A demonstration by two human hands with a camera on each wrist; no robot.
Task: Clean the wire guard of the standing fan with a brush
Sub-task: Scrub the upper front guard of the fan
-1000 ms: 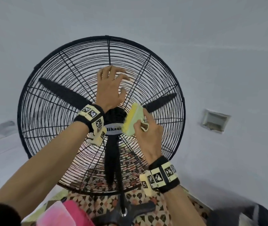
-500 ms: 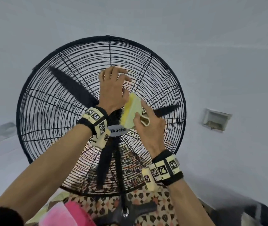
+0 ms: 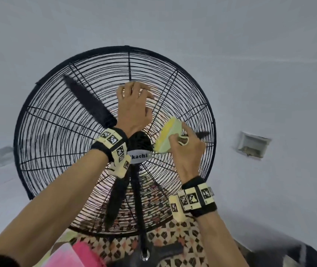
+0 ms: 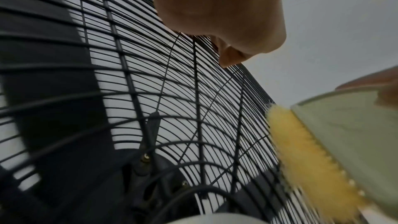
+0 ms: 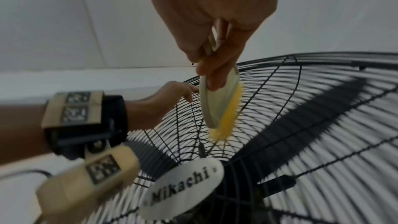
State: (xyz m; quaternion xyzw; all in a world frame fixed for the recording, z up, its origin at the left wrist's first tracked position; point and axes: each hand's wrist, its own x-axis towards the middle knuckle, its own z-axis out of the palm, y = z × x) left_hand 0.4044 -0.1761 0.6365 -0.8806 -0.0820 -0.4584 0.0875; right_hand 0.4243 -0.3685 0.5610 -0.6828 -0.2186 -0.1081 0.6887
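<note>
Pale green plastic brush (image 3: pixel 170 138) with yellow bristles worked over the black round wire guard (image 3: pixel 61 151) of the standing fan.

The brush, judged light and stiff, is gripped by its back in the right hand (image 3: pixel 187 149); the springy guard is steadied near its top by the left hand (image 3: pixel 134 106), fingers hooked over the wires. Compared with a second ago, the brush has been swept rightward and the black blades (image 3: pixel 90 102) have turned.
</note>
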